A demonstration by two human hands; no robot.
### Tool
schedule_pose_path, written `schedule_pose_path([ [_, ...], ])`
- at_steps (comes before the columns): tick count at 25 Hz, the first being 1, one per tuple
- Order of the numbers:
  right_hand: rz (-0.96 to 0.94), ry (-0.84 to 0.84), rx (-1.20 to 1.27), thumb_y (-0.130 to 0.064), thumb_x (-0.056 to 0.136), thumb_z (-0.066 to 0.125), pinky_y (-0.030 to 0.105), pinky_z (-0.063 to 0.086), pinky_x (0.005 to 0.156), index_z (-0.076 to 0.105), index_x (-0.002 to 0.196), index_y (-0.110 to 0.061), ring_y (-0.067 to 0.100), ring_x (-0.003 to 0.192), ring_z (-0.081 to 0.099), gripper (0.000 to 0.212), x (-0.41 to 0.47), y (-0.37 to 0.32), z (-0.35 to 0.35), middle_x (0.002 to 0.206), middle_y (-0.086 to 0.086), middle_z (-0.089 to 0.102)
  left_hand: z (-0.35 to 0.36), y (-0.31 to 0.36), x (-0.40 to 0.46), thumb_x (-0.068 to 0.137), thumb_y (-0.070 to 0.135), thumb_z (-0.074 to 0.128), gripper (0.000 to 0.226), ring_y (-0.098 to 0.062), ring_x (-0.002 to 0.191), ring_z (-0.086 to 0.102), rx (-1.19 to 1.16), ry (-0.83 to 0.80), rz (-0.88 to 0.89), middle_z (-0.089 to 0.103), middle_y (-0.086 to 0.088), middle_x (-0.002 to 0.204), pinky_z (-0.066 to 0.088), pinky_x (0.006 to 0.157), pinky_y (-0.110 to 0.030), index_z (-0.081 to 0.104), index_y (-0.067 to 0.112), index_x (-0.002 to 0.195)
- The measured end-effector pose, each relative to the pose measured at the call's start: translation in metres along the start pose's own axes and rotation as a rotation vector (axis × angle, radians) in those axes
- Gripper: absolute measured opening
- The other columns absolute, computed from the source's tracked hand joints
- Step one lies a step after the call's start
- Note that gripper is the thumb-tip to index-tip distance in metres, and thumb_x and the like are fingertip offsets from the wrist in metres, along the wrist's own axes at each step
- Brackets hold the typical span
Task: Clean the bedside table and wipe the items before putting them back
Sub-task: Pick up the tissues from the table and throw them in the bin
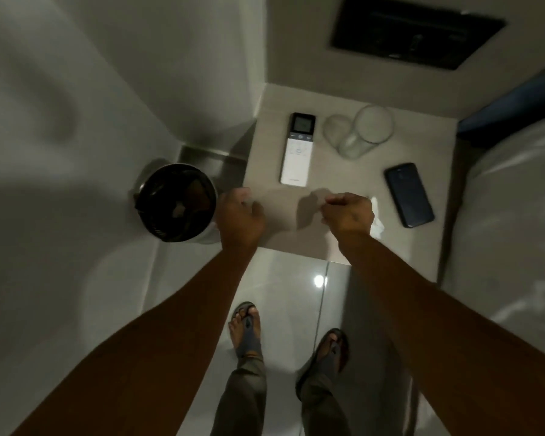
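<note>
The beige bedside table [328, 237] carries a white remote [298, 149], a clear drinking glass [367, 130] lying on its side, a small clear round piece [335, 127] beside it, and a dark phone [409, 195]. My right hand [350, 212] hovers over the table's front part with its fingers pinched together; a white tissue [377, 220] shows from under its right side. My left hand [241, 215] is at the table's front left corner. Its fingers are loosely bent and blurred, and I see nothing in them.
A black round bin [175, 202] stands on the floor just left of the table, close to my left hand. A bed with white sheets [510, 221] borders the table on the right. A dark wall panel [416, 36] is behind it. My sandalled feet stand on glossy tiles.
</note>
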State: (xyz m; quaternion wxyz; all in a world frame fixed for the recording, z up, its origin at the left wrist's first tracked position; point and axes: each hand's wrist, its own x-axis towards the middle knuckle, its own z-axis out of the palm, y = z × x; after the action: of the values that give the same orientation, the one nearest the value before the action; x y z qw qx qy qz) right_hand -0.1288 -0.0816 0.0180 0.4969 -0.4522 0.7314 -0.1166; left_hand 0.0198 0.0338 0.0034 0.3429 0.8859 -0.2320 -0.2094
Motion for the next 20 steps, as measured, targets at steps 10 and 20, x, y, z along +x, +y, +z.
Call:
schedule_pose_path([
  [10, 0.07, 0.039, -0.374, -0.035, 0.087, 0.073, 0.032, 0.052, 0.093, 0.073, 0.114, -0.015, 0.024, 0.101, 0.07, 0.033, 0.048, 0.074, -0.098, 0.113, 0.007, 0.074, 0.151, 0.097, -0.062, 0.079, 0.01, 0.079, 0.034, -0.026, 0.106, 0.071, 0.029, -0.525, -0.162, 0.075, -0.012, 0.115, 0.054, 0.098, -0.032, 0.073, 0.007, 0.112],
  [20, 0.091, -0.082, -0.163, -0.024, 0.084, 0.078, 0.038, 0.055, 0.099, 0.074, 0.106, -0.009, 0.03, 0.103, 0.07, 0.027, 0.027, 0.044, -0.048, 0.112, 0.013, 0.074, 0.108, 0.075, -0.044, 0.079, 0.001, 0.077, 0.029, -0.027, 0.099, 0.073, -0.193, -0.412, -0.423, 0.077, -0.012, 0.111, 0.06, 0.093, -0.039, 0.076, 0.011, 0.106],
])
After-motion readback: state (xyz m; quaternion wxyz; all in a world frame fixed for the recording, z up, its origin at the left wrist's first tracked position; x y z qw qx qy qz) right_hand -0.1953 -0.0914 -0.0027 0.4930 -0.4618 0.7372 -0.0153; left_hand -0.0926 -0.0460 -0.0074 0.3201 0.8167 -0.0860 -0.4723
